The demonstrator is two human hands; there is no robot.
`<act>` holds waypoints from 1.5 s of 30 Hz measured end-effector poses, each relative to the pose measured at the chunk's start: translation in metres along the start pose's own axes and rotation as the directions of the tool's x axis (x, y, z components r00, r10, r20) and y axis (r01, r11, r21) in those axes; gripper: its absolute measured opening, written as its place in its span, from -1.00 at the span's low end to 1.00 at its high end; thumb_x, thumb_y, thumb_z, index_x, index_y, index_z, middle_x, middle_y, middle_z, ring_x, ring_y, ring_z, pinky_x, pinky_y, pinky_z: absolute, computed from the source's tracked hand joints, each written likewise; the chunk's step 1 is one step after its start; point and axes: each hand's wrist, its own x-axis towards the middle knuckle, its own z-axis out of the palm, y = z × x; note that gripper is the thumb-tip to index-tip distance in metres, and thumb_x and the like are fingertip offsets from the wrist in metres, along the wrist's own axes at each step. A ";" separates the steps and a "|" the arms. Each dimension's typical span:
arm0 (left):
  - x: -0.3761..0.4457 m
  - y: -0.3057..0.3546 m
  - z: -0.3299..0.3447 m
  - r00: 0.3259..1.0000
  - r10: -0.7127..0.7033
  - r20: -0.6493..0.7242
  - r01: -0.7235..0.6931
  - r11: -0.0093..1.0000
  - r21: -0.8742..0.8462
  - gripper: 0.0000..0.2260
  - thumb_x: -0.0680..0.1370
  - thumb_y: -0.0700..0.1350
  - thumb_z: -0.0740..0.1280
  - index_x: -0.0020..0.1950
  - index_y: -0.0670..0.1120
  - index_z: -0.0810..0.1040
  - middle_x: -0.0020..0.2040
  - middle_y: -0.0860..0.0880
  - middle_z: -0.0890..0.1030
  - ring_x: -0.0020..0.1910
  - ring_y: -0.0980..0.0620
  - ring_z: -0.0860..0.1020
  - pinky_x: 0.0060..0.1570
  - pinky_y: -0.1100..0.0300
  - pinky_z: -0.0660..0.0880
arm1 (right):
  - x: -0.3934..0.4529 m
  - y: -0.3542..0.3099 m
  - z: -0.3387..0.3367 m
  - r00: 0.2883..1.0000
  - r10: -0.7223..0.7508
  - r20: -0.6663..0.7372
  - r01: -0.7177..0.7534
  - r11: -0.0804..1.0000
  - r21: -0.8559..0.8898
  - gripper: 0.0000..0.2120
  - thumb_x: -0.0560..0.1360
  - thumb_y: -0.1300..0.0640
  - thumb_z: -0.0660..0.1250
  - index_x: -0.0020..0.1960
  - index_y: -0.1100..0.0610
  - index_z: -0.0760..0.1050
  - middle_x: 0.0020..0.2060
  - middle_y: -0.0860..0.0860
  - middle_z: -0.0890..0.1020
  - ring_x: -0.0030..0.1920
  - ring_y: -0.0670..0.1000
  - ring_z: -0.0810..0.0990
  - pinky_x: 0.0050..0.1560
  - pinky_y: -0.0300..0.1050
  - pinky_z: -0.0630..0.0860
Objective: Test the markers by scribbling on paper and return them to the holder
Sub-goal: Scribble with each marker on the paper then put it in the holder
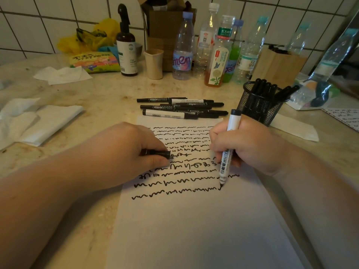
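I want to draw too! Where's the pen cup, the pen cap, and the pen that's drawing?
pen cup [258,107], head view, front mesh wall.
pen cap [162,154], head view, its black side.
drawing pen [226,164], head view, white labelled barrel.

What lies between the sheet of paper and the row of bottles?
In the head view, loose markers lie on the counter between the paper and the bottles.

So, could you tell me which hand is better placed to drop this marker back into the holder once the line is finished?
Right. The right hand already grips the marker, and the mesh holder stands just beyond it. The left hand holds the cap.
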 end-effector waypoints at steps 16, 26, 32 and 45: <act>-0.002 0.002 -0.003 1.000 -0.018 -0.004 0.018 0.999 -0.033 -0.57 0.37 0.39 0.12 0.10 0.31 0.58 -0.14 0.27 0.58 -0.13 0.30 0.52 -0.10 0.31 0.49 | -0.002 -0.002 -0.003 0.997 0.073 -0.024 -0.074 0.996 -0.048 -0.58 0.42 0.33 0.28 -0.58 0.08 0.44 -0.56 -0.05 0.43 -0.49 -0.10 0.40 -0.49 -0.22 0.35; -0.004 0.007 -0.005 0.997 -0.062 -0.047 0.055 0.989 -0.137 -0.59 0.35 0.34 0.18 0.10 0.27 0.60 -0.06 0.29 0.62 -0.09 0.32 0.54 -0.03 0.35 0.50 | 0.000 0.001 -0.004 0.986 -0.064 -0.153 0.098 0.968 0.229 -0.73 0.47 0.13 0.33 -0.39 0.16 0.51 -0.53 0.00 0.41 -0.49 -0.06 0.36 -0.49 -0.25 0.28; -0.004 0.010 -0.005 0.991 -0.080 -0.103 0.067 0.990 -0.123 -0.70 0.44 0.21 0.26 0.11 0.22 0.61 -0.08 0.26 0.62 -0.12 0.35 0.51 -0.18 0.45 0.42 | 0.002 -0.001 0.000 0.983 -0.116 -0.145 0.172 0.868 0.466 -0.76 0.46 -0.04 0.44 -0.19 0.15 0.64 -0.42 0.07 0.56 -0.39 0.02 0.48 -0.41 -0.21 0.43; -0.005 0.012 -0.007 0.991 -0.080 -0.111 0.065 0.989 -0.136 -0.59 0.36 0.33 0.14 0.06 0.25 0.60 -0.19 0.28 0.60 -0.20 0.26 0.54 -0.29 0.35 0.43 | -0.001 -0.002 0.003 0.995 -0.062 -0.083 0.088 0.930 0.357 -0.79 0.50 0.07 0.40 0.01 0.21 0.63 -0.18 0.18 0.72 -0.27 0.07 0.66 -0.24 -0.13 0.57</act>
